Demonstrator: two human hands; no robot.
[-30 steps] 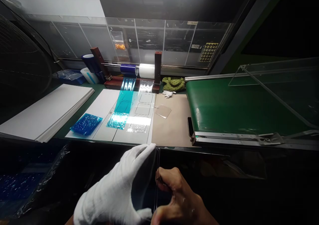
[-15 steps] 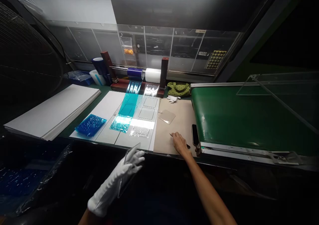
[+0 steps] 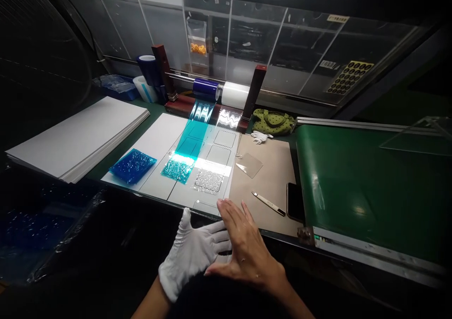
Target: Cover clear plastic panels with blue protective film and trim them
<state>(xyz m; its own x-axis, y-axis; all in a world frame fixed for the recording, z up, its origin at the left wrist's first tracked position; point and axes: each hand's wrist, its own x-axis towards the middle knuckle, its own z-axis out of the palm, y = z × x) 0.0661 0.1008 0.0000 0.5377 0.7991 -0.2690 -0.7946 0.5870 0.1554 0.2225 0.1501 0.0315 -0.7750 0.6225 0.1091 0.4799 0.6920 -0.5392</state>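
Note:
My left hand (image 3: pixel 196 251), in a white glove, is held palm up in front of the table edge with its thumb and fingers stretched apart. My bare right hand (image 3: pixel 249 253) overlaps its fingertips, thumb low and fingers high. Between them shows the faint top edge of a clear plate (image 3: pixel 205 204) with rounded corners; the rest of it is hard to make out. My right hand seems to span it by its edges. A slim pale tool (image 3: pixel 269 203) with a pointed tip lies on brown board beside another clear plate (image 3: pixel 253 165).
Blue film (image 3: pixel 199 138) and clear film (image 3: pixel 219 156) run from rolls on a wooden stand (image 3: pixel 256 93) over outlined paper. A blue film pile (image 3: pixel 133 166) and paper stack (image 3: pixel 81 135) lie left. A phone (image 3: pixel 294 200) and green conveyor (image 3: pixel 367 173) are right.
My right hand has let go of the pale tool, which lies on the board, and has come left to my left hand. My left hand has turned its palm up and spread its fingers.

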